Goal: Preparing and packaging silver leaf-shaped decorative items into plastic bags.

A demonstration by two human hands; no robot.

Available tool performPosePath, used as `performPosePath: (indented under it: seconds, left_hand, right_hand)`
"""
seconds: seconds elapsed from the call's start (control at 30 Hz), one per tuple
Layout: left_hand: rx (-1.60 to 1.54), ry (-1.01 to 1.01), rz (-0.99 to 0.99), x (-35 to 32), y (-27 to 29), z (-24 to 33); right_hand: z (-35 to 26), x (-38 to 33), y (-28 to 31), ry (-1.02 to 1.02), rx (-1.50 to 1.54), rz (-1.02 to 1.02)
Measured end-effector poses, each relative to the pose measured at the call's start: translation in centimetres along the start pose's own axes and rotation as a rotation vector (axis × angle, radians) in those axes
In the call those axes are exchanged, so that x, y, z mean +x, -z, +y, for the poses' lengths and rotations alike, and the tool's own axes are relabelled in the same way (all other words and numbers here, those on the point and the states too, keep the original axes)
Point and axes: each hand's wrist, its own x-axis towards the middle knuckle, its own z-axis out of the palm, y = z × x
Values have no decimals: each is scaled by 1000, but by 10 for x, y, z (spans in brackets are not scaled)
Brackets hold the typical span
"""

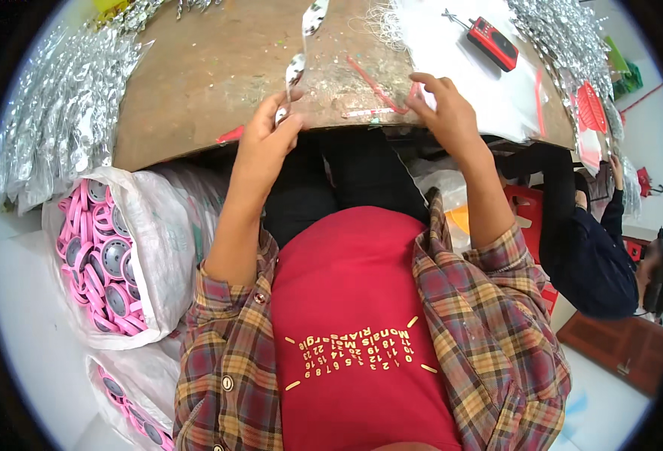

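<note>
Silver strip [301, 56], shiny and curling, sits pinched in my left hand [267, 135]; my right hand [444, 113] fingers close narrowly on a red strap [376, 89].

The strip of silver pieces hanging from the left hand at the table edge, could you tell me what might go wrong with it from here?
1. The left hand pinches only the lower end of the strip of silver pieces, so it could slip or tear.
2. The right hand reaches for a red strip at the brown table's edge; it might get knocked off.
3. Anything dropped could fall among the bags of pink discs below.
</note>
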Motion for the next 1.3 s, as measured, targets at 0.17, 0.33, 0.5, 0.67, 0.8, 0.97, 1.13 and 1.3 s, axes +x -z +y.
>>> performPosePath:
  seconds: [0.17, 0.33, 0.5, 0.67, 0.8, 0.97, 1.13, 1.3]
  left_hand:
    - [1, 10, 132, -8, 30, -2]
    - [-206, -20, 243, 3, 29, -13]
    - [-283, 54, 266, 17, 29, -4]
    - [-470, 129, 78, 22, 32, 3]
    - [-410, 129, 66, 14, 26, 5]
    - [-99, 91, 107, 7, 6, -2]
    - [356, 39, 106, -10, -4, -4]
    - [541, -120, 139, -21, 3, -7]
  right_hand:
    - [-12, 15, -14, 141, 36, -279]
    - [11, 47, -22, 268, 76, -225]
    - [30, 150, -8, -31, 457, -25]
    - [35, 191, 9, 282, -245, 282]
    - [-29, 150, 9, 51, 529, -154]
    - [-51, 106, -24, -92, 1096, -338]
    - [-36, 97, -33, -278, 1382, -506]
    - [-23, 99, -36, -336, 1636, -592]
